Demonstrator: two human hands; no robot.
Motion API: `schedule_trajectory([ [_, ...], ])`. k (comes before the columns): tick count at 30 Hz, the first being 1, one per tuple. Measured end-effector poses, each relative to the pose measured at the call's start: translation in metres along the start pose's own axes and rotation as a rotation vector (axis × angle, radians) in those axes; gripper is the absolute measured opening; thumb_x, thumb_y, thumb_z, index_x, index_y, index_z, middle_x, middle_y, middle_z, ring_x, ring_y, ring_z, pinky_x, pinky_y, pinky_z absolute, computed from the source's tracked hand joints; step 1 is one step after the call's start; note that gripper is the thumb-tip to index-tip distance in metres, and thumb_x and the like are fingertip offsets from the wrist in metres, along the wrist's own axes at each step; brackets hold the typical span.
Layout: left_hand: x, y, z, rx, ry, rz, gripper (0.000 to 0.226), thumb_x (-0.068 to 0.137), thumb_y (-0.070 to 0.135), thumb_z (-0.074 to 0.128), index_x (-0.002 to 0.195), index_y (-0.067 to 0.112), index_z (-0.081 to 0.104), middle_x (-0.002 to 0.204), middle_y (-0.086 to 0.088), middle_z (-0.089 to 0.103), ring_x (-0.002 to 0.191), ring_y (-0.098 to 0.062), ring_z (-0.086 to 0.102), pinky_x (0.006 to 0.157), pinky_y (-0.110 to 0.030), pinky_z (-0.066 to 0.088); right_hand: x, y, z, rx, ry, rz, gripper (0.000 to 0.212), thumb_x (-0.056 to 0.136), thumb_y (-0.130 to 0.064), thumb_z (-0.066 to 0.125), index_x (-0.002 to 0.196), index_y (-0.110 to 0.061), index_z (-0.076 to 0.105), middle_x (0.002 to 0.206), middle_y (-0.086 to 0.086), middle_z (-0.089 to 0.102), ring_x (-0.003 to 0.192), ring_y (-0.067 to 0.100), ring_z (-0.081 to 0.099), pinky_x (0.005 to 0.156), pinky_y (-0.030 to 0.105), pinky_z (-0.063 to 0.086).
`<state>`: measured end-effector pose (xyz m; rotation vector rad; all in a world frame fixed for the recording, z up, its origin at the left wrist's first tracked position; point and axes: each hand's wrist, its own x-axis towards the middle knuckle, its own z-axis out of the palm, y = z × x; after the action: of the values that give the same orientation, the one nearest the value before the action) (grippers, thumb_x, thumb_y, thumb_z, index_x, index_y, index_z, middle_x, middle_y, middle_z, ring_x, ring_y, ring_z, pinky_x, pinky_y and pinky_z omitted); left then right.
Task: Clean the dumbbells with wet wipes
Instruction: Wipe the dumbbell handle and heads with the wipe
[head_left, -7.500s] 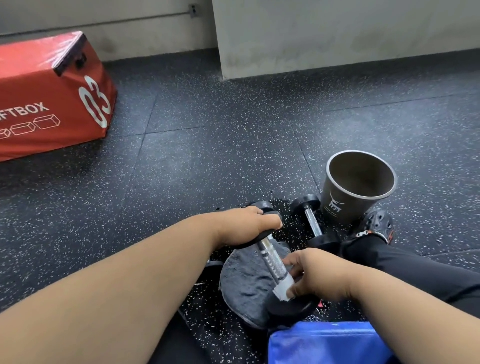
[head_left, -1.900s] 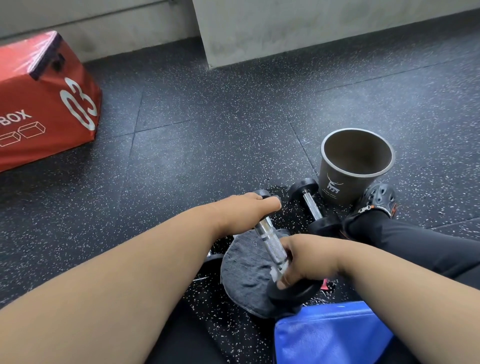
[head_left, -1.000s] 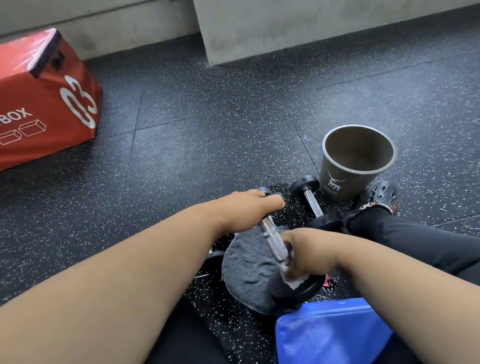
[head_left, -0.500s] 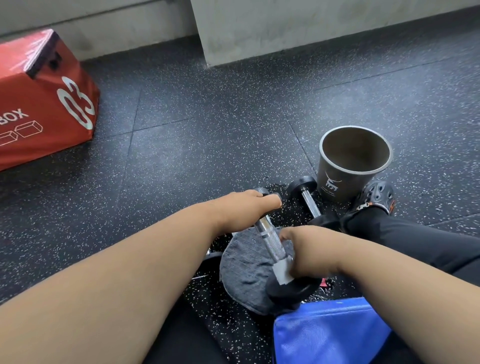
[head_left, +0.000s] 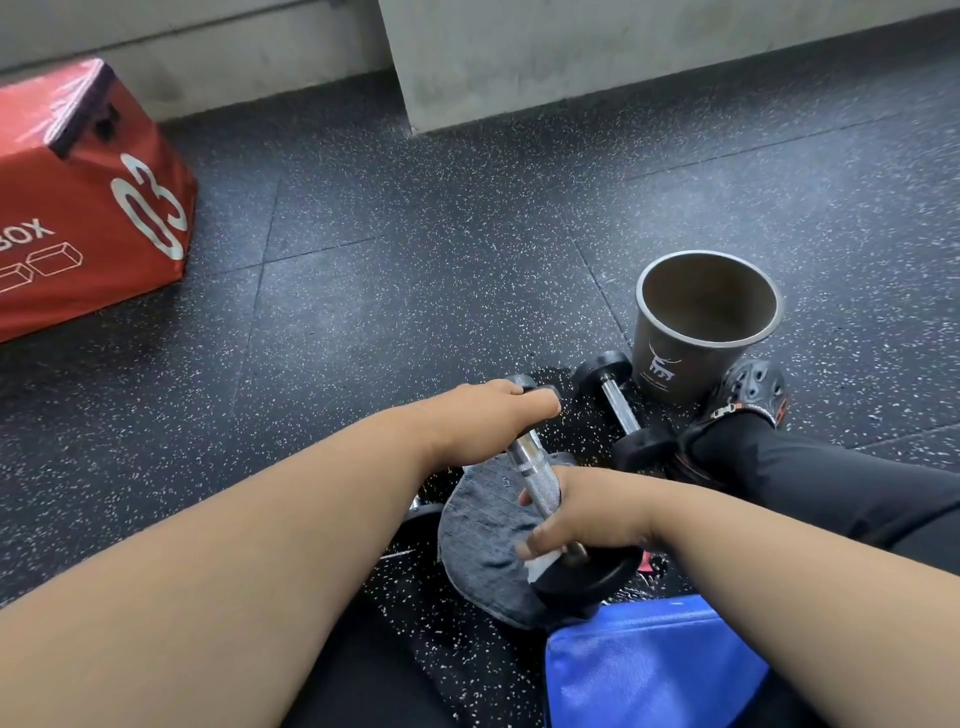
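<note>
Chrome-handled dumbbell with black round ends (head_left: 535, 475) tilts over a grey folded towel (head_left: 480, 540) on the speckled black rubber floor (head_left: 415, 291); left hand (head_left: 491, 415) curls over its far end, right hand (head_left: 582, 512) wraps the bar, apparently pressing a white wet wipe (head_left: 543, 564) there
</note>
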<state>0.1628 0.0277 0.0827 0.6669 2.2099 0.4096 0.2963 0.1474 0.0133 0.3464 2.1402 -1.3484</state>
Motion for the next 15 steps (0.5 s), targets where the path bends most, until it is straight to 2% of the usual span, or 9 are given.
schedule_trajectory([
  [1, 0.001, -0.001, 0.001, 0.003, 0.004, -0.001, 0.087, 0.074, 0.088, 0.042, 0.147, 0.044, 0.056, 0.156, 0.009, 0.055, 0.144, -0.022, 0.047, 0.123, -0.052, 0.033, 0.001, 0.0, 0.002, 0.013, 0.018, 0.013, 0.036, 0.081, -0.036, 0.091, 0.104, -0.022, 0.067, 0.074, -0.018, 0.072, 0.07, 0.002, 0.07, 0.068, 0.017, 0.053],
  [3, 0.004, -0.002, 0.002, 0.003, 0.012, -0.006, 0.091, 0.071, 0.091, 0.042, 0.148, 0.045, 0.055, 0.158, 0.009, 0.054, 0.146, -0.022, 0.046, 0.123, -0.053, 0.032, 0.006, 0.002, 0.008, 0.0, 0.088, 0.056, 0.055, 0.074, -0.048, 0.092, 0.109, -0.013, 0.069, 0.082, -0.008, 0.07, 0.073, 0.015, 0.068, 0.074, 0.029, 0.054],
  [5, 0.006, -0.004, 0.003, -0.003, 0.018, -0.015, 0.091, 0.07, 0.092, 0.044, 0.147, 0.047, 0.055, 0.157, 0.007, 0.054, 0.145, -0.023, 0.047, 0.123, -0.053, 0.033, 0.01, 0.004, 0.011, -0.1, 0.127, 0.066, 0.049, 0.075, -0.041, 0.092, 0.109, -0.014, 0.07, 0.083, -0.005, 0.068, 0.075, 0.017, 0.066, 0.071, 0.029, 0.052],
  [7, 0.006, -0.004, 0.003, -0.005, 0.014, -0.013, 0.088, 0.07, 0.092, 0.044, 0.145, 0.047, 0.056, 0.155, 0.006, 0.056, 0.143, -0.023, 0.048, 0.123, -0.053, 0.033, 0.01, 0.004, 0.01, -0.237, 0.122, 0.055, 0.039, 0.077, -0.028, 0.087, 0.11, -0.021, 0.069, 0.09, -0.006, 0.069, 0.089, 0.021, 0.07, 0.073, 0.028, 0.051],
  [11, 0.004, -0.004, 0.002, -0.008, 0.014, -0.016, 0.085, 0.071, 0.09, 0.044, 0.143, 0.048, 0.057, 0.152, 0.006, 0.057, 0.141, -0.024, 0.05, 0.122, -0.052, 0.034, 0.004, 0.003, -0.001, -0.329, 0.021, 0.044, 0.047, 0.078, -0.019, 0.083, 0.121, -0.026, 0.065, 0.1, -0.009, 0.068, 0.095, 0.018, 0.067, 0.075, 0.027, 0.049],
  [15, 0.002, -0.004, 0.001, -0.01, 0.011, -0.021, 0.084, 0.071, 0.09, 0.045, 0.142, 0.048, 0.057, 0.151, 0.006, 0.058, 0.138, -0.025, 0.052, 0.121, -0.051, 0.036, 0.003, 0.006, -0.014, -0.421, -0.015, 0.031, 0.036, 0.074, -0.022, 0.087, 0.097, -0.031, 0.061, 0.094, -0.007, 0.072, 0.092, 0.018, 0.071, 0.082, 0.032, 0.056],
])
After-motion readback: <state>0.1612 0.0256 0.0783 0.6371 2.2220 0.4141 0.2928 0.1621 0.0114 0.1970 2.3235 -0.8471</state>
